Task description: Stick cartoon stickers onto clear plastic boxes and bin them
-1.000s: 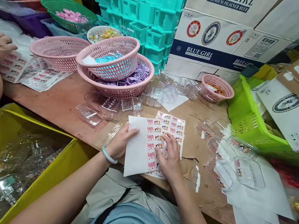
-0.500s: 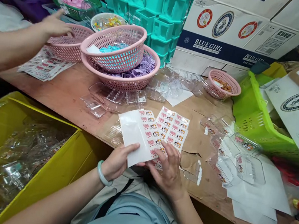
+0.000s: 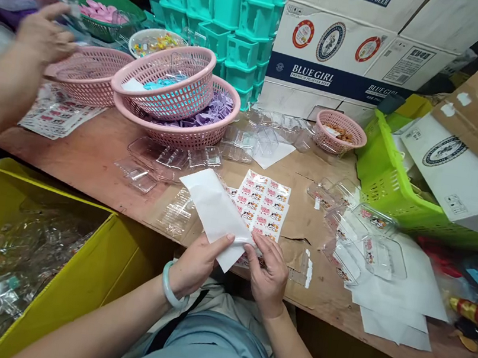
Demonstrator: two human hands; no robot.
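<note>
My left hand [image 3: 196, 263] pinches the near edge of a sticker sheet [image 3: 215, 214], whose white blank backing is turned up and lifted off the wooden table [image 3: 99, 152]. My right hand [image 3: 268, 270] has its fingers closed on the same sheet's right edge, just at the table's front edge. Beyond the hands another sticker sheet [image 3: 265, 201] with small printed cartoon labels lies flat. Clear plastic boxes [image 3: 361, 248] with stickers on them sit to the right.
Stacked pink baskets [image 3: 173, 103] hold purple and blue pieces. Another person's hand [image 3: 45, 33] lifts a clear box at the far left. A yellow bin [image 3: 23, 266] of clear boxes stands at lower left, a green crate [image 3: 388, 183] at right, beer cartons behind.
Both my hands drew the sticker sheet toward me and lifted it, backing side up. The other person's hand reached across to the baskets and rose with a clear box.
</note>
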